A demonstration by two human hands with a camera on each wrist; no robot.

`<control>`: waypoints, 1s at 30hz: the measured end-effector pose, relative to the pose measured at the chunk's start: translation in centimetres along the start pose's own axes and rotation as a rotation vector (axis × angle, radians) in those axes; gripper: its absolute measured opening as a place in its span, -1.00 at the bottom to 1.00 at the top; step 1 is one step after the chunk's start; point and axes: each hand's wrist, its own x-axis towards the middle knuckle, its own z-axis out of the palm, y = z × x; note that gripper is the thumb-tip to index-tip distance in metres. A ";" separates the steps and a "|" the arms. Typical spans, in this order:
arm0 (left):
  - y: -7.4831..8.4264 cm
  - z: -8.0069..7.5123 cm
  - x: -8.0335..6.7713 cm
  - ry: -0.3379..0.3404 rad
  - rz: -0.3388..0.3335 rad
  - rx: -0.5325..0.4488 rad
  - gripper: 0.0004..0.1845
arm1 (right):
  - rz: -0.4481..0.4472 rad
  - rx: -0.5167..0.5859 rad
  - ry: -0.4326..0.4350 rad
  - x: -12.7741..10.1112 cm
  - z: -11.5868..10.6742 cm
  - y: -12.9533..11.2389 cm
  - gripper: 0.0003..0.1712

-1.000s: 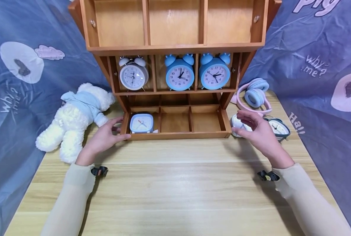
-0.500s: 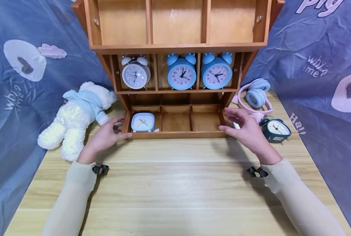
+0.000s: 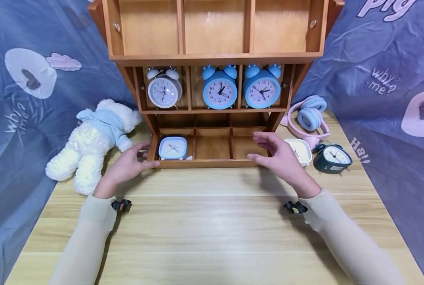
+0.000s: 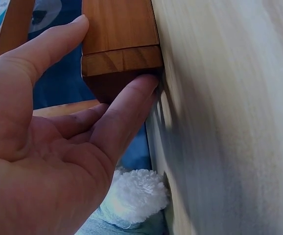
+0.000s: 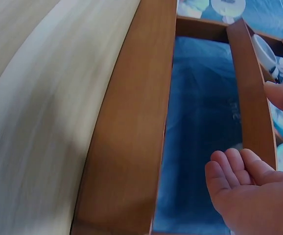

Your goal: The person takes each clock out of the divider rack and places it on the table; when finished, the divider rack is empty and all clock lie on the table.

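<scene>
A brown wooden shelf unit [image 3: 213, 163] with rows of compartments stands at the back of the table. My left hand [image 3: 127, 168] grips its lower left front corner, thumb at the front edge and fingers along the end. Just inside, a blue square alarm clock [image 3: 173, 147] sits in the bottom left compartment. My right hand [image 3: 279, 158], holding nothing, hovers in front of the bottom right compartment with thumb and fingers apart. Beside that hand lies a white square clock [image 3: 299, 151], partly hidden. A dark green alarm clock [image 3: 333, 158] is farther right.
The middle row holds a white twin-bell clock [image 3: 164, 92] and two blue twin-bell clocks, one in the middle compartment [image 3: 220, 92]. A white teddy bear [image 3: 90, 144] in a blue top lies left. Pink-and-blue headphones [image 3: 309, 116] rest at the back right of the table [image 3: 212, 225].
My right hand has moved left from beside the white square clock to in front of the bottom right compartment, uncovering the clocks at right. My left hand stays at the shelf corner.
</scene>
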 end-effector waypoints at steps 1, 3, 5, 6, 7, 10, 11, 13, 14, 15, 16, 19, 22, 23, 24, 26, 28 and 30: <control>0.0 0.0 0.0 -0.003 -0.002 -0.004 0.07 | -0.004 0.005 -0.009 0.2 0.4 -0.1 -0.27; 0.0 0.0 0.0 -0.007 -0.007 -0.011 0.08 | -0.015 0.013 -0.027 0.5 1.2 -0.3 -0.26; 0.1 -0.1 -0.1 -0.009 -0.009 -0.014 0.09 | -0.027 0.014 -0.044 0.9 2.0 -0.5 -0.26; 0.1 -0.1 -0.1 -0.009 -0.009 -0.014 0.09 | -0.031 0.015 -0.054 1.1 2.4 -0.6 -0.25; 0.1 -0.1 -0.1 -0.009 -0.008 -0.013 0.10 | -0.032 0.014 -0.062 1.3 2.9 -0.7 -0.25; 0.2 0.0 -0.1 -0.007 -0.005 -0.016 0.09 | -0.034 0.001 -0.085 1.8 4.3 -1.1 -0.23; 0.2 0.0 -0.1 -0.006 -0.004 -0.015 0.09 | -0.033 -0.003 -0.093 2.0 4.8 -1.2 -0.22; 0.2 0.1 0.0 -0.008 0.001 -0.014 0.09 | -0.033 -0.014 -0.107 2.3 5.8 -1.5 -0.20; 0.2 0.1 0.0 -0.007 0.000 -0.013 0.08 | -0.032 -0.018 -0.114 2.4 6.3 -1.7 -0.19; 0.2 0.1 0.0 -0.006 0.001 -0.009 0.08 | -0.034 -0.025 -0.123 2.6 6.7 -1.8 -0.19; 0.2 0.2 0.0 -0.005 0.001 -0.005 0.08 | -0.033 -0.030 -0.131 2.7 7.2 -2.0 -0.18; 0.2 0.2 0.0 -0.003 0.002 0.001 0.07 | -0.037 -0.034 -0.151 3.3 8.7 -2.4 -0.17; 0.2 0.2 -0.1 0.000 0.001 0.001 0.06 | -0.043 -0.047 -0.163 3.9 10.1 -2.8 -0.16; 0.1 0.2 -0.1 -0.001 0.003 0.000 0.06 | -0.045 -0.057 -0.164 4.0 10.6 -2.8 -0.15; 0.2 0.1 -0.1 -0.001 0.003 0.000 0.06 | -0.047 -0.072 -0.161 4.2 11.0 -2.9 -0.14; 0.2 0.1 -0.1 -0.002 0.000 0.001 0.07 | -0.048 -0.108 -0.154 4.5 11.9 -3.2 -0.13; 0.2 0.0 -0.1 -0.002 0.002 0.001 0.07 | -0.046 -0.136 -0.144 4.8 12.7 -3.6 -0.12; 0.3 0.0 0.0 0.001 0.005 0.004 0.07 | -0.044 -0.146 -0.138 5.0 13.4 -4.0 -0.11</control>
